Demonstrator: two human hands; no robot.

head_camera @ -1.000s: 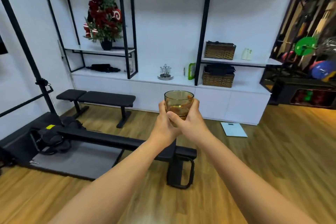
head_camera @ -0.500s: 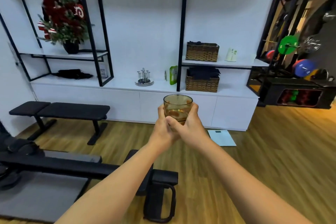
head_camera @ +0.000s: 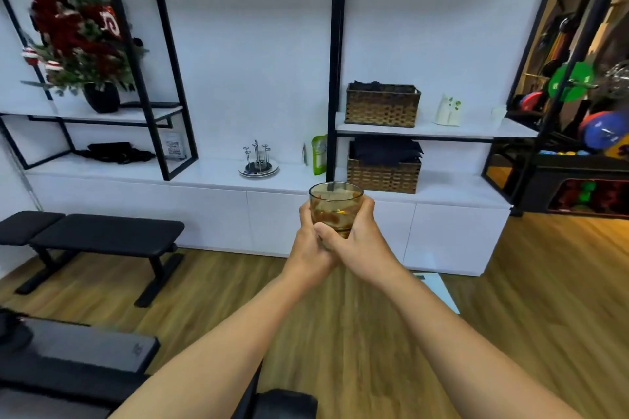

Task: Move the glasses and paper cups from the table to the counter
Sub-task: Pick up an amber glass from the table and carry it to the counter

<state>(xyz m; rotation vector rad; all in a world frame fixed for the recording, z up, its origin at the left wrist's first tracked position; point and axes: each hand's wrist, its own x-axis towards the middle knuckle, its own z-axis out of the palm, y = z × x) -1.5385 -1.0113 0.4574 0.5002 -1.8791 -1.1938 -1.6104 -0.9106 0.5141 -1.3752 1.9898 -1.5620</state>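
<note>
Closer now: white counter, far ahead. Amber glass, upright, held centre at chest height; left hand and right hand both clasp its lower wall. Rigid, smooth, breakable, likely slippery; grip low, around the sides.

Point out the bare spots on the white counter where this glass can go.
Widest bare stretch on the counter: between the black shelf frame and the round metal stand. The right end past the lower wicker basket is free too. Between stand and basket is crowded.
</note>
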